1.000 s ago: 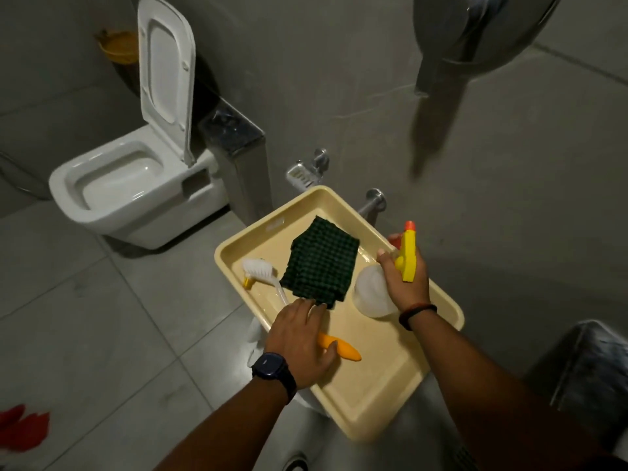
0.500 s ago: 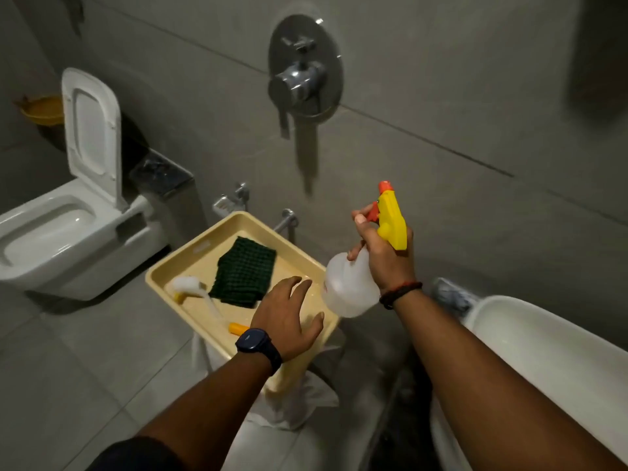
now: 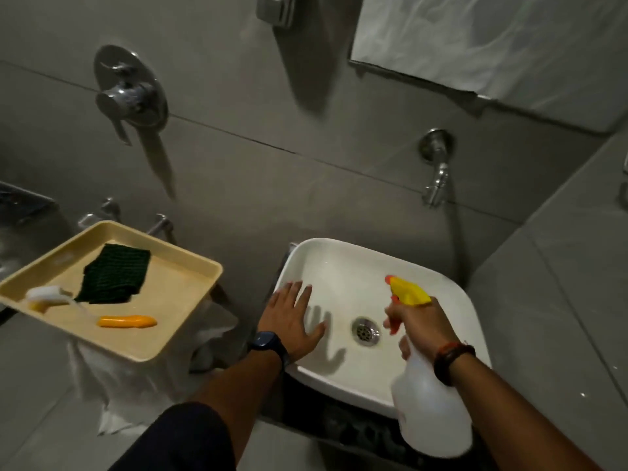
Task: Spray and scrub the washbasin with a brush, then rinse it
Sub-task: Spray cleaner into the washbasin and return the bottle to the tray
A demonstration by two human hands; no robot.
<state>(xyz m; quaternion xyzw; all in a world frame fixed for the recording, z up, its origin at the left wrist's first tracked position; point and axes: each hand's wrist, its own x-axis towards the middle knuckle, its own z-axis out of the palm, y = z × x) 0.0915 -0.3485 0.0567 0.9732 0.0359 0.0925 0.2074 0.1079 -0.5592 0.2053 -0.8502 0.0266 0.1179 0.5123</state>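
Step in hand, as I read it: spraying the washbasin [image 3: 343, 266], w/ scrub and rinse not yet done. To do it well, aim the nozzle down into the bowl, sweep the walls and the area round the drain [image 3: 365, 330], and keep mist off the wall. Even coat, esp. the far corners, before fetching the brush [image 3: 91, 309].

Right hand [image 3: 419, 326] is wrapped round the neck of the spray bottle [image 3: 430, 402], finger on the orange trigger, yellow head pointing far-left over the bowl; forearm comes in from the near right, bottle body hanging tilted over the near rim. Left hand [image 3: 292, 317] is empty, fingers spread wide, palm down at the basin's left rim; can't tell if it touches.

Brush lies in the beige tray [image 3: 190, 300] to the left, well apart from the basin, beside a dark green cloth [image 3: 114, 275].
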